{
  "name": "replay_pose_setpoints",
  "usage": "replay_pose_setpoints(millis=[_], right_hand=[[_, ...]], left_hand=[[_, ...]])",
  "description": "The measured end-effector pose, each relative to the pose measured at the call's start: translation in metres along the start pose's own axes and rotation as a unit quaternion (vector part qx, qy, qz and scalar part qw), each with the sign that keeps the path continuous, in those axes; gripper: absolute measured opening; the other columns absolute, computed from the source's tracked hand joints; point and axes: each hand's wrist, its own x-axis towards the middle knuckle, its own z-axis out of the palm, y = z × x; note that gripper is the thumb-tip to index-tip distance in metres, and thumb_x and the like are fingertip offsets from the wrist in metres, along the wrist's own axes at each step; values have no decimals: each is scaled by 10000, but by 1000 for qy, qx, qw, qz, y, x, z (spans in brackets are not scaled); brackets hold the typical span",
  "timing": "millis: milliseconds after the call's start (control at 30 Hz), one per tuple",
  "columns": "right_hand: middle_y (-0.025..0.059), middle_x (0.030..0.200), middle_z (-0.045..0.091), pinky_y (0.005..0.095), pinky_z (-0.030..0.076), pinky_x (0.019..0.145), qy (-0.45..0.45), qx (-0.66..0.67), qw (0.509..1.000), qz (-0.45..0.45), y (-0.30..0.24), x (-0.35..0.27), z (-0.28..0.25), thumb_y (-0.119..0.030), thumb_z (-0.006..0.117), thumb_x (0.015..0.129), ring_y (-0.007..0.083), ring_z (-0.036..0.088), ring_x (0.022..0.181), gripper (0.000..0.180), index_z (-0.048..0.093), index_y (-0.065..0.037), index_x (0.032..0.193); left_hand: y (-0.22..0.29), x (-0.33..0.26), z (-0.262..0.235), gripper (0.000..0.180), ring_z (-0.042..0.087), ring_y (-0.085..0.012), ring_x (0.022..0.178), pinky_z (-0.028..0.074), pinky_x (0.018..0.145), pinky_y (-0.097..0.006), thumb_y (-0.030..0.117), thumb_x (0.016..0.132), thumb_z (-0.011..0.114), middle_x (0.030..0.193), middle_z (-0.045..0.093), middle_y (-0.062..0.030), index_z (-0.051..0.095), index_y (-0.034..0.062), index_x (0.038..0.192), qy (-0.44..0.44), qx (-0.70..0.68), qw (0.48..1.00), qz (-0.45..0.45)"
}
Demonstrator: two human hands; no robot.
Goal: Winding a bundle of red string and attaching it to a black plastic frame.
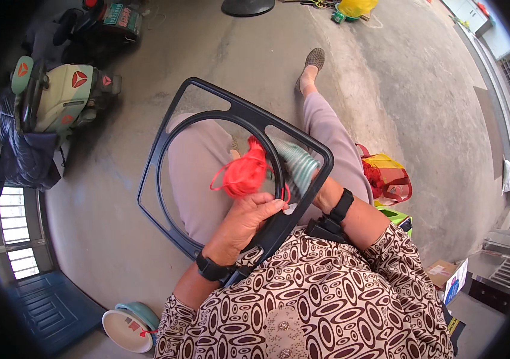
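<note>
Black plastic dominates the middle: a square frame (165, 140) with a round inner ring rests tilted across the seated person's lap, above a bare concrete floor (255, 54). Far left stands a parked scooter (57, 96) under a dark cloth, and a white bowl (124, 329) sits low by the left elbow. The left hand (246, 220) is closed around the frame's near edge, thumb over the rim, steadying it. Just above that hand, a bundle of red yarn (245, 173) hangs at the ring. The right hand (322, 192) is mostly hidden behind the frame's right side, so I cannot tell its grip. Judging by this, winding or tying yarn onto the ring is under way; the next move likely calls for a steady frame and taut yarn. Right of the knee lies a red bag (389, 179).
</note>
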Motion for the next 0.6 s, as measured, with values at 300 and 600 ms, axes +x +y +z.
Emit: replay_pose_setpoints(millis=[300, 600], right_hand=[[70, 934, 550, 350, 511, 845, -343, 111, 931, 60, 3, -3, -33, -223, 618, 886, 198, 605, 839, 437, 471, -11, 1238], [124, 1027, 621, 381, 498, 898, -56, 77, 995, -40, -3, -5, -60, -286, 591, 901, 252, 607, 982, 425, 497, 10, 1191]], left_hand=[[-13, 9, -16, 185, 625, -85, 828, 498, 789, -201, 42, 838, 671, 937, 663, -51, 646, -23, 1009, -19, 27, 996, 88], [-1, 0, -7, 91, 610, -51, 665, 481, 581, -162, 98, 889, 616, 813, 664, -28, 651, 14, 887, 16, 29, 996, 81]])
